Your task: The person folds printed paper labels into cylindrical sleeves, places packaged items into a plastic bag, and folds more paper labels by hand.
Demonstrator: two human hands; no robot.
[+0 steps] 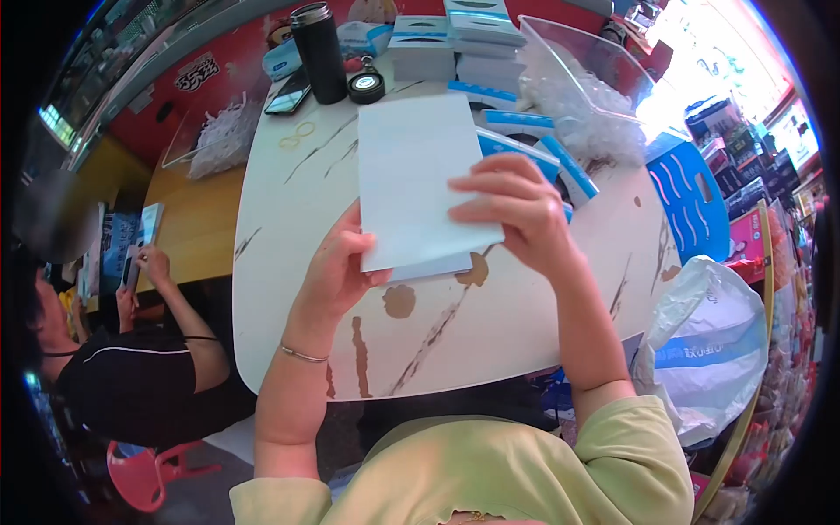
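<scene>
On my feed: flat white rectangular sheet, paper or thin card (418,166), sits between both hands, above the white marble-patterned tabletop (516,324). Left hand (331,261) pinches its lower-left edge, thumb on top. Right hand (527,208) has curled, slightly spread fingers over the right side; they're blurred, so I can't tell if they press or hover. Bluish-white lower layer (433,266) pokes out under the near edge, between the hands. Curved blue-and-white strips (521,150) lie just beyond the right hand; black cylindrical bottle (320,57) stands well past the left. I'd call this step sheet handling, maybe aligning layers. Next move needs a firm left pinch and light right fingertips, no creasing
</scene>
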